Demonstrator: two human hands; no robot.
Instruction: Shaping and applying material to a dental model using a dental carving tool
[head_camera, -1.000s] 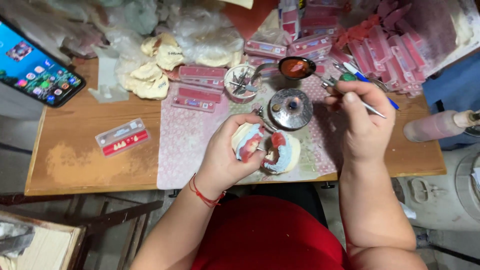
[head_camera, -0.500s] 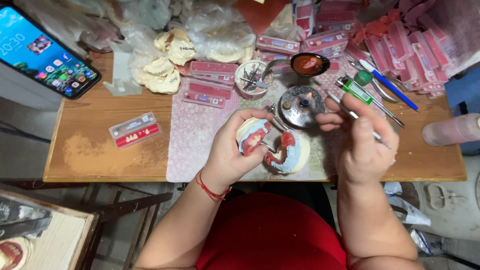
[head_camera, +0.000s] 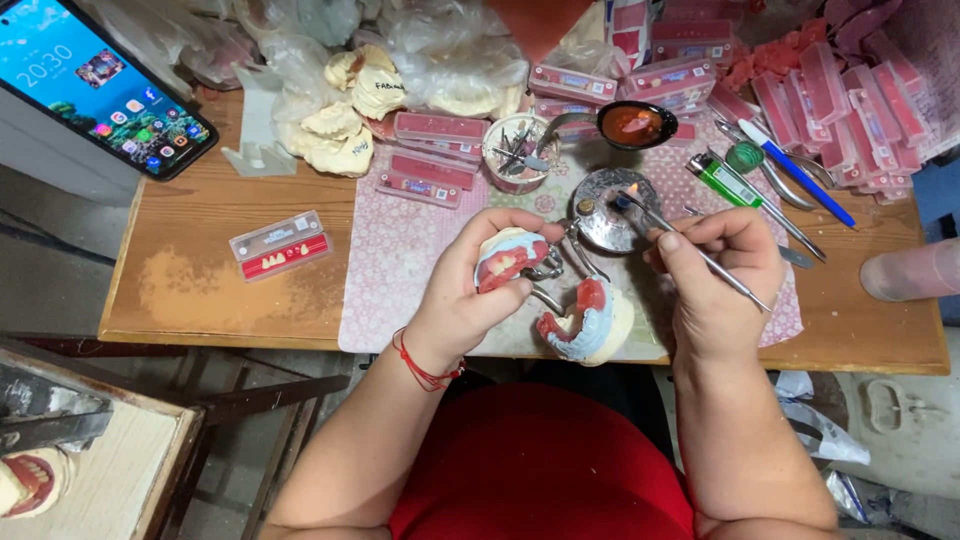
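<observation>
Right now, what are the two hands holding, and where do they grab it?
The left hand grips the upper plaster half of a hinged dental model. The right hand pinches a thin metal tool mid-shaft.

Pink floral mat (head_camera: 400, 260), brown wooden table (head_camera: 200, 290), green lighter (head_camera: 722, 180), blue pen (head_camera: 795, 172), red wristband (head_camera: 420, 365)

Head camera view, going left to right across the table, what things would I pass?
Phone → small tray of false teeth → left hand holding a dental model → right hand with a metal tool → blue pen.
</observation>
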